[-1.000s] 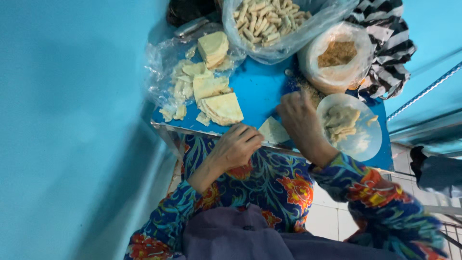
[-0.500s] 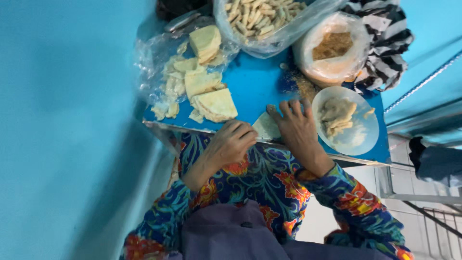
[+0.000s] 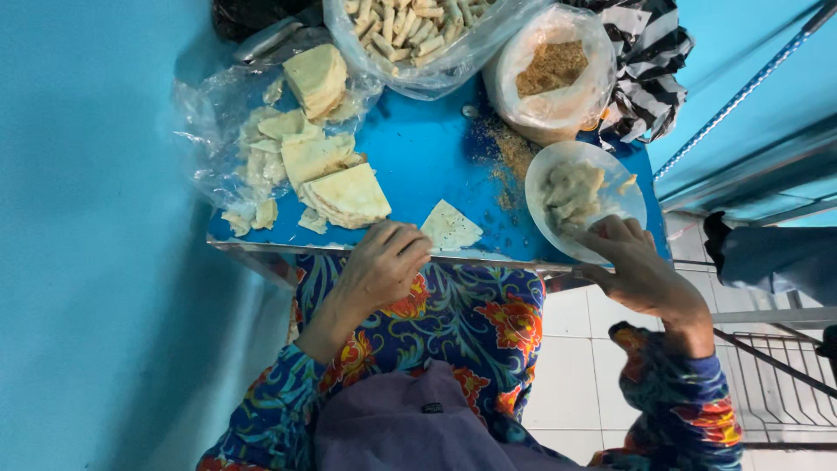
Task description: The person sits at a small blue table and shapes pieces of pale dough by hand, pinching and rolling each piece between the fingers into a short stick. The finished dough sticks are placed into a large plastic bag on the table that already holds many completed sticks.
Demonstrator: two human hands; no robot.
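A single triangular dough wrapper (image 3: 450,226) lies on the blue table (image 3: 418,148) near its front edge. My left hand (image 3: 380,264) rests at that edge with its fingers curled, fingertips just left of the wrapper. My right hand (image 3: 635,266) reaches over the near rim of a white plate (image 3: 628,187) that holds pale filling (image 3: 571,192); its fingers are spread on the rim and hold nothing that I can see. Stacks of folded wrappers (image 3: 347,194) sit on clear plastic to the left.
A clear bag of rolled pieces (image 3: 418,30) and a bag of brown crumbs (image 3: 551,74) stand at the table's far side, with crumbs spilled on the blue top. A striped cloth (image 3: 649,61) lies far right. A blue wall is at left; tiled floor and a metal rack are at right.
My right hand has left the single wrapper and moved right to the plate of filling. My left hand has stayed at the table edge.
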